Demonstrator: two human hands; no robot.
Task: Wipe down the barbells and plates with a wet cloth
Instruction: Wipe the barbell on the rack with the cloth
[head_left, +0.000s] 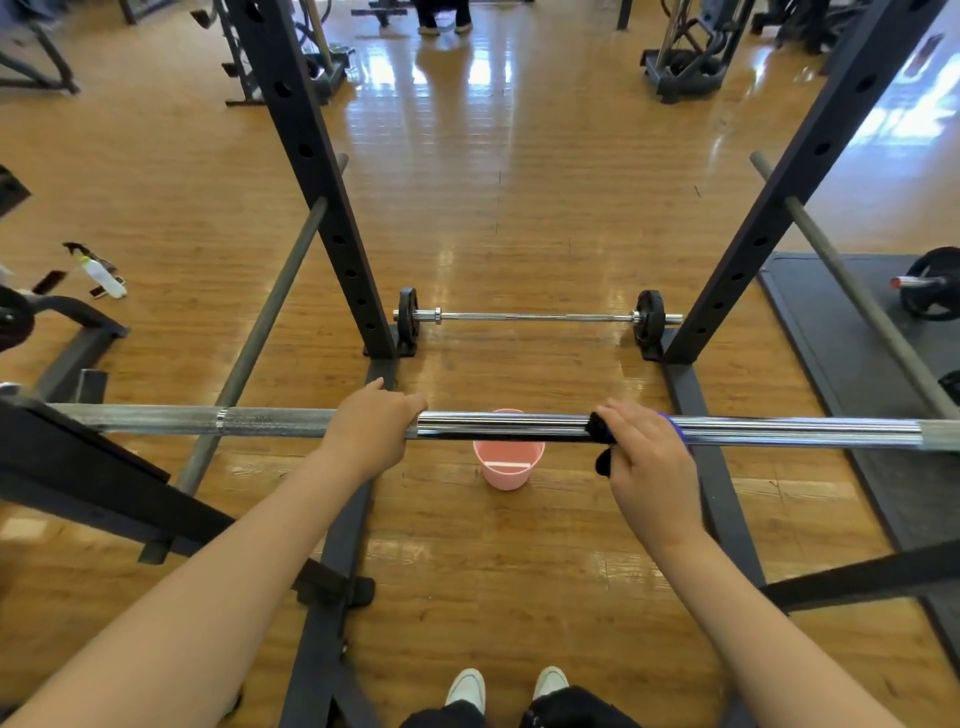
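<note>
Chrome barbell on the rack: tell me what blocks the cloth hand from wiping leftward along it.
The left hand grips the chrome barbell directly left of the right hand and its dark cloth, so it blocks that path.

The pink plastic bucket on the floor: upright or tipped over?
Upright. The pink plastic bucket stands on the wooden floor, open mouth facing up.

No legible text, label, brand, number or sign is showing anywhere in this view. The weight plates (650, 317) on the floor barbell beyond the fingers are carrying raised markings too small to read. The spray bottle (101, 274) lying on the floor far to the left of the fingers is showing a label too blurred to make out.
</note>
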